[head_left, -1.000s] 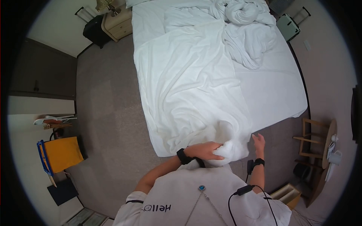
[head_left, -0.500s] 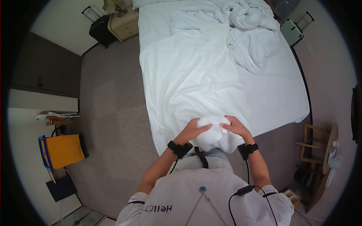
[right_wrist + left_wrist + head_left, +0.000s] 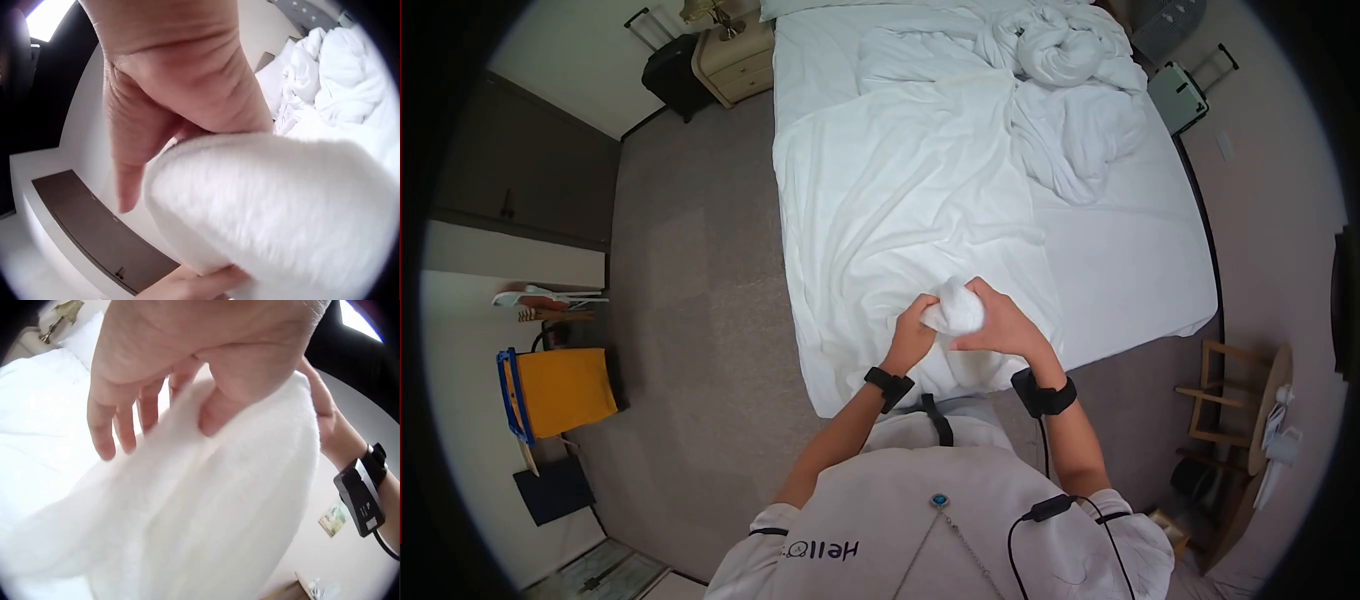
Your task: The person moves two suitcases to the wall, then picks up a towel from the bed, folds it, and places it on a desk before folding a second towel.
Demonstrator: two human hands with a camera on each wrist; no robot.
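A bunched part of a white blanket [image 3: 960, 308] is raised between both hands, above the near end of the bed. My left hand [image 3: 911, 332] holds its left side; in the left wrist view that hand [image 3: 200, 356] has its thumb on the near face of the cloth [image 3: 225, 487] and its fingers behind. From the right, my right hand [image 3: 1005, 325] curves round the bunch. Up close in the right wrist view, the right hand [image 3: 178, 81] lies over the folded fluffy cloth [image 3: 269, 194], one digit pointing down beside it, other fingers mostly hidden.
The bed [image 3: 1120, 270] carries a crumpled duvet [image 3: 1080, 130] at its far right. A nightstand [image 3: 735, 65] and black suitcase [image 3: 675, 80] stand far left, a pale suitcase [image 3: 1178, 98] far right. A yellow-orange item [image 3: 570, 392] is at left, a wooden chair [image 3: 1225, 398] at right.
The right hand has come in from beside the bed to the bunched cloth. Both hands have lifted forward, away from the body, and the bunch between them looks smaller.
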